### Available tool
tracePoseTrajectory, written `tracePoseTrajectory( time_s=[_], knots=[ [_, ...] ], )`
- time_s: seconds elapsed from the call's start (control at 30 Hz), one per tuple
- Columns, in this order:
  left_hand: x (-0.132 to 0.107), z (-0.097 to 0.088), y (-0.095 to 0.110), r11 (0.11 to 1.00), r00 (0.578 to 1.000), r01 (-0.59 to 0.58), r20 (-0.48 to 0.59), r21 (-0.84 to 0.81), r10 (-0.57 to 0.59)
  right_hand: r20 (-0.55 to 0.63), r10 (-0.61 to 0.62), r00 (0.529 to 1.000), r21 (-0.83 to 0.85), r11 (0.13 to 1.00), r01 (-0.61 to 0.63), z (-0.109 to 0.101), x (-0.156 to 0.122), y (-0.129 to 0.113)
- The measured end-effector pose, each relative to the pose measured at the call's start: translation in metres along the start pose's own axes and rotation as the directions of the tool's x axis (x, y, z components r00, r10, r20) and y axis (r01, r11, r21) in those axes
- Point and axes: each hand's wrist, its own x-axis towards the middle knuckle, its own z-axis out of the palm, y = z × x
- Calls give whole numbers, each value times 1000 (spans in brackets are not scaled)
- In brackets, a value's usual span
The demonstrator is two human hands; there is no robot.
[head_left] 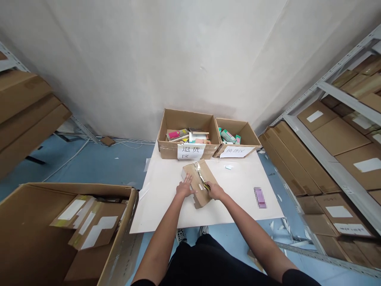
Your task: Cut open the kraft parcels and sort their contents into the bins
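A small brown cardboard parcel [199,180] sealed with clear tape lies on a white board [238,198] on the floor. My left hand [185,187] rests flat on the parcel's left side, fingers spread. My right hand [214,191] is closed round a yellow-and-black cutter [204,184], whose tip touches the parcel's top along the tape.
Two open cartons stand at the board's far edge: a larger one [187,135] and a smaller one [236,137], both holding small packaged items and bearing paper labels. A purple object [260,197] lies on the right. A big carton of parcels [68,230] sits left. Shelves with boxes [336,151] line the right.
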Motion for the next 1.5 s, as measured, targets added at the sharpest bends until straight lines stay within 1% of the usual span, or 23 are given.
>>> tracePoseTrajectory(
  time_s=[0.1,0.2,0.3,0.37,0.4,0.5,0.57,0.6,0.67,0.73,0.8,0.87,0.97,1.1,1.17,1.23,1.33,1.4,1.43,1.5],
  knots=[
    [1,1,-2,1000,1000,-10,1,-5,10,9,26,1000,-63,998,-25,-3,-29,18],
    [1,2,-2,1000,1000,-8,10,2,8,0,62,998,-142,988,-61,1,-53,29],
    [1,2,-1,1000,1000,-1,20,1,1,1,80,997,-211,974,-77,3,-71,32],
    [2,2,0,1000,1000,14,22,-8,-14,-17,67,998,-204,977,-69,0,-78,28],
    [3,2,0,1000,999,21,25,-9,-20,-47,55,997,-180,982,-62,-3,-78,25],
    [5,3,1,1000,999,15,38,12,-15,-164,18,986,-98,995,-34,-10,-68,5],
    [5,3,1,1000,999,8,43,26,-9,-210,-1,978,-68,998,-14,-11,-51,-14],
    [5,3,2,999,999,8,43,31,-9,-215,-11,977,-64,998,-3,-10,-41,-23],
    [5,2,2,999,999,10,40,43,-12,-197,-25,980,-82,997,9,-5,-19,-40],
    [3,0,2,998,999,13,35,59,-15,-146,-10,989,-105,994,-5,3,1,-51],
    [1,0,3,996,999,17,34,83,-20,-99,21,995,-104,994,-31,11,13,-53],
    [-1,0,3,995,999,19,30,101,-22,-84,54,995,-88,994,-61,18,14,-47],
    [-4,2,4,995,999,28,25,101,-31,-69,96,993,-127,986,-104,23,-4,-29],
    [-8,3,7,991,999,33,37,132,-38,-18,137,990,-215,967,-138,21,-50,0],
    [-10,3,10,991,999,32,27,131,-36,15,153,988,-270,952,-144,16,-72,11],
    [-10,2,12,990,999,30,16,139,-32,53,158,986,-346,929,-130,9,-91,16],
    [-12,0,15,970,1000,11,14,241,-15,97,165,982,-446,889,-105,-7,-110,15],
    [-16,1,19,942,999,11,-36,335,1,59,163,985,-451,884,-119,-16,-121,13],
    [-19,5,23,927,996,21,-86,374,12,8,159,987,-420,896,-141,-20,-126,14],
    [-28,20,36,904,976,66,-214,422,28,-113,165,980,-302,934,-192,-23,-134,18]
  ],
)
